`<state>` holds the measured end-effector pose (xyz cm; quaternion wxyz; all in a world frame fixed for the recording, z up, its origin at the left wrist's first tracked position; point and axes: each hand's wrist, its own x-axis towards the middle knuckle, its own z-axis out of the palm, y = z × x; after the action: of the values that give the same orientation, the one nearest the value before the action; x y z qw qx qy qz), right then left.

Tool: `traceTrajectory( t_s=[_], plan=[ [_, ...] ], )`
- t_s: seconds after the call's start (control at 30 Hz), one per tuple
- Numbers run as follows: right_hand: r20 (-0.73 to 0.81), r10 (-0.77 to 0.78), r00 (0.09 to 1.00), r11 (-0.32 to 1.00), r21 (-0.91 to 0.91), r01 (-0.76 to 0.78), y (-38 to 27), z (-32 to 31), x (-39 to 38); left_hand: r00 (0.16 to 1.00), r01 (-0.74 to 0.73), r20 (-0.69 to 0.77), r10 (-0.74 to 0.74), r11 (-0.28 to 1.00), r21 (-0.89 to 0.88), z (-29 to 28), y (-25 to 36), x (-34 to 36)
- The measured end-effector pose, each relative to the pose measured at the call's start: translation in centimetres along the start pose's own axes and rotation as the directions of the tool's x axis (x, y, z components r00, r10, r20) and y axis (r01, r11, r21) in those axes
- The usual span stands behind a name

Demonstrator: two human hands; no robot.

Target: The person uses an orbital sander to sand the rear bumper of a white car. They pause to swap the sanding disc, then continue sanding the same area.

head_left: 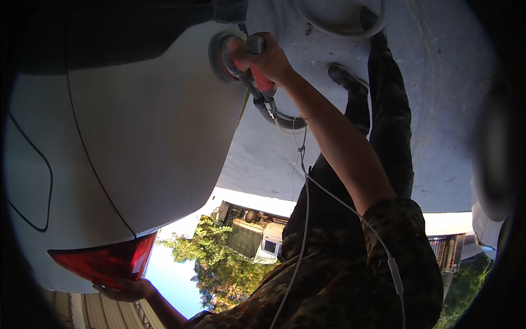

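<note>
My right hand [272, 61] is closed round the grip of a red and black air sander [262, 81]. The sander's round dark pad [221, 58] lies against the pale bumper [159, 120] of a car, close to its dark lower trim [126, 38]. A black hose [285, 119] trails from the tool beneath my forearm. At the lower left, my left hand [130, 290] rests along the edge of the red tail light [112, 262], its fingers stretched out in shadow. It holds nothing that I can see.
A thin white cable [307, 186] hangs across my body. On the grey concrete floor [438, 109], near my shoes [346, 77], a pale hose [350, 34] curves. Another pale vehicle [485, 225] stands at the right rim. Beyond are a truck [268, 241] and trees [211, 274].
</note>
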<state>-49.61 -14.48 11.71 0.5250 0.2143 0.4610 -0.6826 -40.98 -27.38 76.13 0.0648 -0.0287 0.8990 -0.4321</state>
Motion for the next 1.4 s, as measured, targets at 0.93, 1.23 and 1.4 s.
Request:
traceTrajectory(
  t_s=[0.93,1.23,1.4],
  plan=[
    [0.072,0.069,0.995,0.991,0.106,-0.077,2.5,-1.2,-2.0,1.000,0.013,0.025,-0.013,1.000,-0.019,0.7,1.7,-0.7],
    [0.101,0.058,0.993,0.996,0.056,-0.063,2.6,-2.0,-0.6,1.000,0.018,0.025,-0.017,0.999,-0.030,0.6,1.7,-0.2],
    [0.164,0.140,0.976,0.988,0.044,-0.149,3.5,-3.2,-2.2,0.999,0.022,0.029,-0.021,0.999,-0.036,0.7,1.6,0.1]
  ],
)
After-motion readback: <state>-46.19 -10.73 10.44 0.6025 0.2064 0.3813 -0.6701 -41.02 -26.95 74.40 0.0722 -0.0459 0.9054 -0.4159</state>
